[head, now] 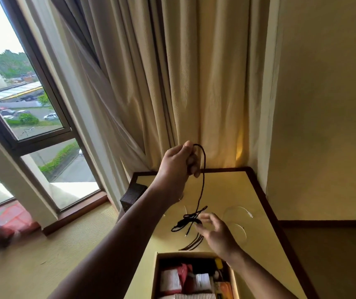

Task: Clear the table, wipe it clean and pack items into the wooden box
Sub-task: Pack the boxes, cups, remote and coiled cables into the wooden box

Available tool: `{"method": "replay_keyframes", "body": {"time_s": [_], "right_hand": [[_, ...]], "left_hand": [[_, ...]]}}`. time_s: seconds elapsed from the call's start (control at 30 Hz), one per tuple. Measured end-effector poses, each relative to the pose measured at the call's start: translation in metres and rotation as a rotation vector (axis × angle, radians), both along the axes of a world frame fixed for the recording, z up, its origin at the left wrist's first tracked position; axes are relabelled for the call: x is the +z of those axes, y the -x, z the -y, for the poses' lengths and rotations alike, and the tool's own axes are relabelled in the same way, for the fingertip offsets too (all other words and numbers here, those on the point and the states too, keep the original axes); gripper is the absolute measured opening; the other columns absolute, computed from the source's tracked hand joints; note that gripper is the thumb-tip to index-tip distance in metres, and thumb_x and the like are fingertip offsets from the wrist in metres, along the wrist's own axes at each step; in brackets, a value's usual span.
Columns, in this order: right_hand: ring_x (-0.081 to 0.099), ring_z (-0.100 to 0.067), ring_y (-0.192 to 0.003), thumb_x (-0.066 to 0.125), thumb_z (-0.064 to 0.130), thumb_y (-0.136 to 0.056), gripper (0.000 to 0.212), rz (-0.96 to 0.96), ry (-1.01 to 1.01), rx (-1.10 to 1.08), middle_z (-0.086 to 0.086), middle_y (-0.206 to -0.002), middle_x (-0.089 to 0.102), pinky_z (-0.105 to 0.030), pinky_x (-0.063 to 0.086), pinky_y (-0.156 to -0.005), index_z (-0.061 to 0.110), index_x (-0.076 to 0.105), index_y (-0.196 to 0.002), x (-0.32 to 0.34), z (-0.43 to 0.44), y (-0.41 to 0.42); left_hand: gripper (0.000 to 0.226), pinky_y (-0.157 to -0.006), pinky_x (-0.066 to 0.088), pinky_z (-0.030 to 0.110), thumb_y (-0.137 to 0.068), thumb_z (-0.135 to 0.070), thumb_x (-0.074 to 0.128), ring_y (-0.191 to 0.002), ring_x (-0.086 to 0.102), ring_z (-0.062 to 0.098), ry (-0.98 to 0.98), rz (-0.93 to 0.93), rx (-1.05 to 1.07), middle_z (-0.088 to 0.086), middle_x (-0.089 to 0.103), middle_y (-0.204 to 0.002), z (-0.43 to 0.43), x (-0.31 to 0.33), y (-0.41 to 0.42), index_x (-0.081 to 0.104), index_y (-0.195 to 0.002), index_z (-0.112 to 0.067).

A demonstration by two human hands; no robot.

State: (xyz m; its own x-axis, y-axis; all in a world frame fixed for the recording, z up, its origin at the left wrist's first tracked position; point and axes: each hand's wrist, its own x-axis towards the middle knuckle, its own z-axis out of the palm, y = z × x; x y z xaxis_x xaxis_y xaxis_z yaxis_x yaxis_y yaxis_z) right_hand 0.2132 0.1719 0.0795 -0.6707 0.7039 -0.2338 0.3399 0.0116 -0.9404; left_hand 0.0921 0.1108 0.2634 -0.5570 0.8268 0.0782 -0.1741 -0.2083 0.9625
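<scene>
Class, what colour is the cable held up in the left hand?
Black. The head view shows the cable hanging from the left hand.

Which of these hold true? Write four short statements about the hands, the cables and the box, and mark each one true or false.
1. The left hand holds the black cable up above the table. True.
2. The wooden box is empty. False: it is open and already holds several packed items.
3. The right hand is raised higher than the left hand. False: it is lower, by the bunched lower end of the black cable.
4. A white cable lies on the table beyond the right hand. True.
</scene>
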Motion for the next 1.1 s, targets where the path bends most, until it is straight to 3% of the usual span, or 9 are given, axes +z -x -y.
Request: {"method": "replay_keyframes", "body": {"time_s": [0.1,0.2,0.3,0.4,0.5,0.6,0.8,0.93,1.1], "right_hand": [[0.049,-0.014,-0.115,0.072,0.039,-0.088,0.046,-0.019,-0.074,-0.290,0.005,-0.128,0.046,-0.034,0.046,-0.096,0.026,0.046,-0.124,-0.008,0.006,0.004],[0.058,-0.019,-0.093,0.068,0.055,-0.084,0.050,-0.129,0.177,-0.308,-0.005,-0.107,0.056,-0.045,0.054,-0.090,0.020,0.044,-0.111,-0.003,0.030,0.011],[0.059,-0.021,-0.079,0.070,0.067,-0.080,0.064,-0.182,0.293,-0.293,-0.007,-0.097,0.056,-0.036,0.055,-0.072,0.021,0.040,-0.114,0.000,0.045,0.025],[0.068,-0.031,-0.090,0.074,0.069,-0.074,0.069,-0.109,0.070,-0.358,-0.008,-0.104,0.061,-0.041,0.060,-0.074,0.024,0.039,-0.114,-0.004,0.030,0.038],[0.069,-0.021,-0.069,0.066,0.041,-0.093,0.027,-0.097,-0.176,-0.332,-0.008,-0.086,0.070,-0.048,0.060,-0.064,0.018,0.053,-0.100,-0.004,0.007,0.030],[0.064,-0.002,-0.059,0.057,0.034,-0.100,0.019,-0.082,-0.366,-0.195,0.001,-0.077,0.069,-0.025,0.054,-0.052,0.017,0.063,-0.094,0.007,-0.009,0.011],[0.056,-0.006,-0.095,0.046,0.042,-0.101,0.023,0.012,-0.737,0.050,0.007,-0.102,0.056,-0.021,0.050,-0.076,0.027,0.063,-0.106,0.044,-0.042,-0.016],[0.061,0.002,-0.076,0.049,0.025,-0.105,0.022,-0.208,-0.412,-0.038,0.013,-0.082,0.066,-0.009,0.045,-0.068,0.024,0.069,-0.098,0.084,-0.048,-0.026],[0.042,-0.009,-0.058,0.042,0.024,-0.108,0.028,-0.437,-0.072,-0.270,0.005,-0.075,0.056,-0.026,0.037,-0.056,0.012,0.066,-0.100,0.112,-0.056,-0.009]], "left_hand": [[0.036,-0.054,0.041,0.030,-0.111,-0.021,0.038,-0.051,0.041,0.014,-0.079,0.143,0.012,0.000,0.038,-0.061,0.005,0.001,0.005,0.051,-0.078,-0.014],[0.035,-0.056,0.043,0.030,-0.111,-0.020,0.038,-0.051,0.042,0.014,-0.094,0.195,-0.037,0.001,0.039,-0.063,0.008,0.004,0.000,0.054,-0.081,-0.012],[0.034,-0.059,0.043,0.031,-0.111,-0.018,0.037,-0.054,0.043,0.015,-0.086,0.178,-0.110,0.001,0.040,-0.064,0.007,0.008,-0.013,0.054,-0.083,-0.011],[0.031,-0.057,0.044,0.031,-0.110,-0.017,0.037,-0.054,0.043,0.015,-0.096,0.155,-0.123,0.001,0.039,-0.063,0.010,0.014,-0.021,0.054,-0.085,-0.010],[0.033,-0.056,0.043,0.031,-0.110,-0.016,0.037,-0.055,0.043,0.016,-0.128,0.100,-0.063,0.002,0.039,-0.064,0.016,0.014,-0.013,0.053,-0.082,-0.011],[0.031,-0.057,0.037,0.035,-0.110,-0.015,0.037,-0.054,0.041,0.016,-0.097,0.010,0.155,-0.001,0.041,-0.062,0.024,0.005,0.015,0.052,-0.083,-0.013],[0.027,-0.048,0.038,0.029,-0.109,-0.028,0.047,-0.051,0.041,0.012,0.201,-0.039,0.571,-0.002,0.044,-0.060,0.041,-0.053,0.087,0.052,-0.087,-0.013],[0.025,-0.050,0.034,0.028,-0.106,-0.024,0.049,-0.055,0.044,0.018,0.490,-0.116,0.584,0.008,0.047,-0.070,0.049,-0.108,0.106,0.053,-0.088,-0.008],[0.023,-0.052,0.041,0.029,-0.105,-0.020,0.054,-0.058,0.050,0.013,0.625,-0.282,0.209,0.003,0.056,-0.071,0.049,-0.147,0.089,0.061,-0.086,-0.008]]}}
